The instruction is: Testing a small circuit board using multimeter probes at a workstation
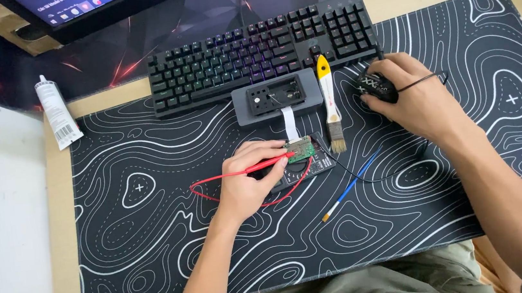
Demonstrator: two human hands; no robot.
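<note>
**Bare arms, olive trousers**

Both forearms are uncovered from elbow to wrist, with no sleeves in view. The left hand [248,180] and the right hand [414,98] are bare: no gloves, rings, watch or wristband show. At the bottom edge of the view, the lap is covered in olive-green fabric with soft creases.
</note>
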